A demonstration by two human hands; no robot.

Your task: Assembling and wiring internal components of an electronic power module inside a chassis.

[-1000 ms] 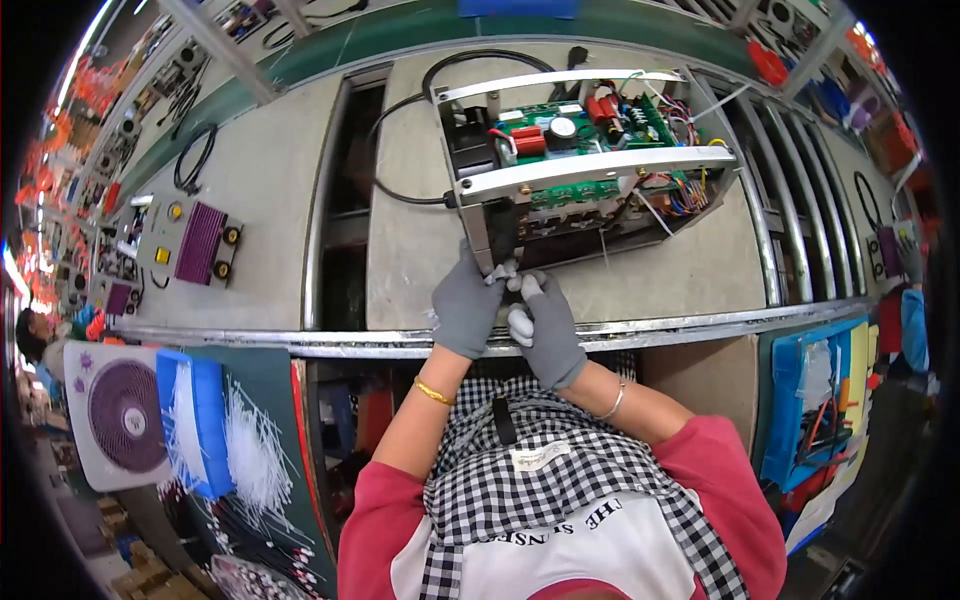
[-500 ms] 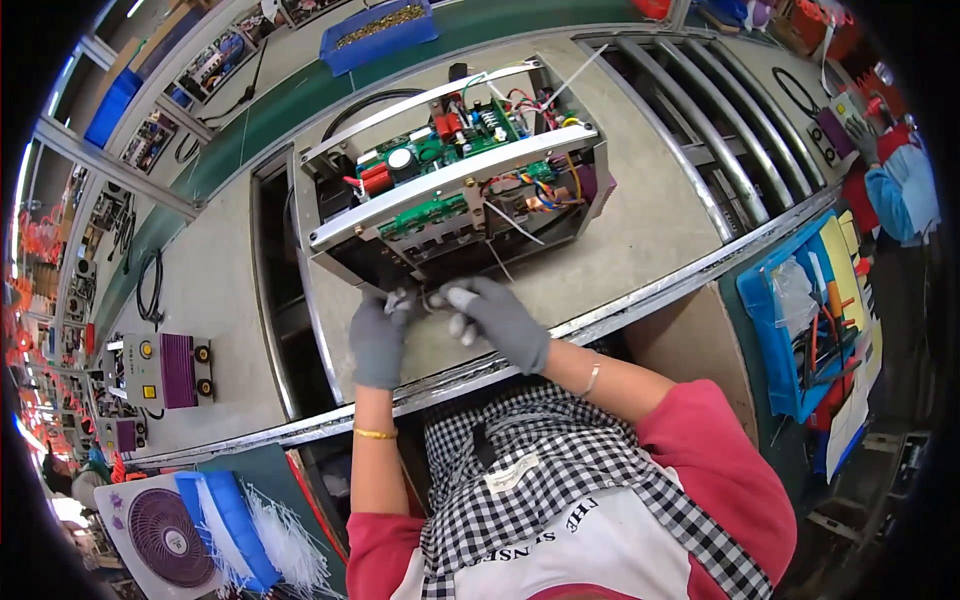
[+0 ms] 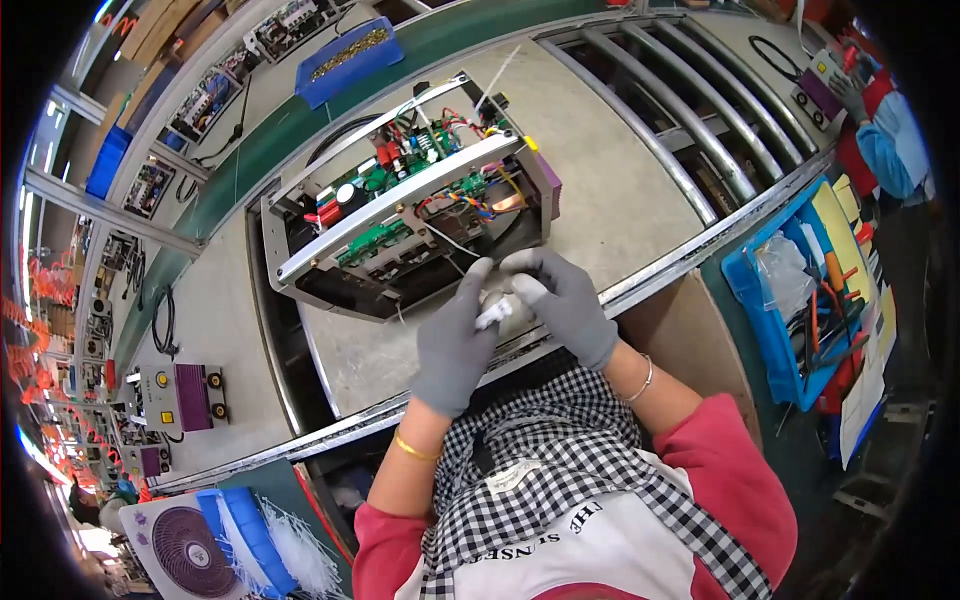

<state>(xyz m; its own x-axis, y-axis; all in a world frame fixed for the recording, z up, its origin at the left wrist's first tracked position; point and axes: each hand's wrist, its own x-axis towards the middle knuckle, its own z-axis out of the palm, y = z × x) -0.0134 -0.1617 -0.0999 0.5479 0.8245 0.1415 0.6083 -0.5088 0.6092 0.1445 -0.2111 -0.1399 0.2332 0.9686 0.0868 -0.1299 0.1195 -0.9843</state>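
Left hand point(image 3: 455, 345) and right hand point(image 3: 562, 300), grey-gloved, frame centre: fingers curled, together pinching small white part point(image 3: 493, 314) below open electronics chassis point(image 3: 400, 215) on desk point(image 3: 610, 180)

You are on an electronics assembly line: a long grey workbench point(image 3: 620, 190) carries an open metal chassis packed with green circuit boards and coloured wiring point(image 3: 410, 200), a blue bin of brass screws point(image 3: 350, 58) waits behind it, more purple-faced units point(image 3: 178, 397) sit leftward, and a blue tray of hand tools point(image 3: 800, 300) lies at your right.
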